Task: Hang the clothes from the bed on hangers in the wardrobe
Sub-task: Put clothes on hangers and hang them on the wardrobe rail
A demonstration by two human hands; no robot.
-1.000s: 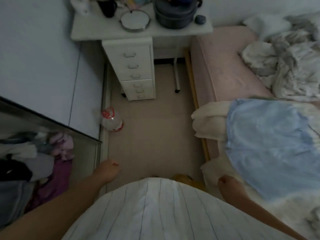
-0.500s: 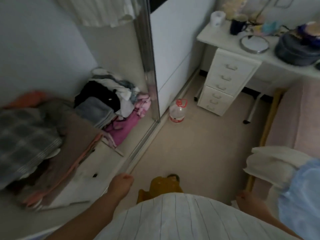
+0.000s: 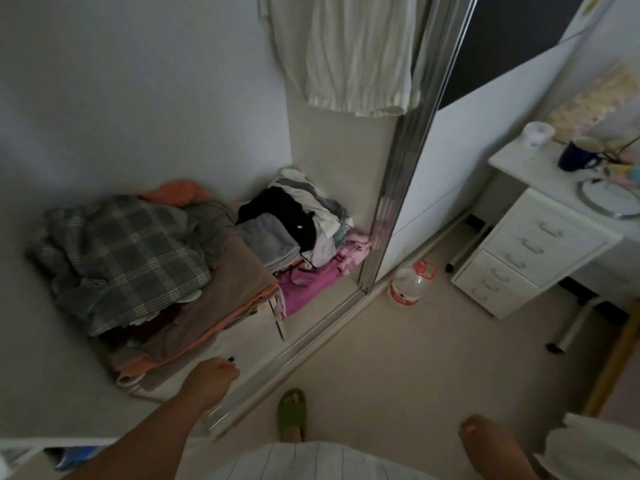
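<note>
Wardrobe (image 3: 173, 98) open ahead, both hands empty, the bed's clothes mostly out of view.

The wardrobe fills the left, its mirrored sliding door (image 3: 398, 188) pushed right so the inside is reachable. On its floor lie loose heaps: a plaid garment (image 3: 124, 251) over brown and orange cloth, then a folded stack (image 3: 294, 230) of grey, black, white and pink. A cream garment (image 3: 349, 53) hangs above; its hanger is not visible. By the door stands a bottle (image 3: 412, 282), next a white desk (image 3: 540, 244). The left hand (image 3: 211, 379) hangs loosely curled over the door track, gripping nothing. The right hand (image 3: 485, 441) is low at the person's side, also empty. The pale cloth (image 3: 588, 445) at lower right probably lies on the bed.
</note>
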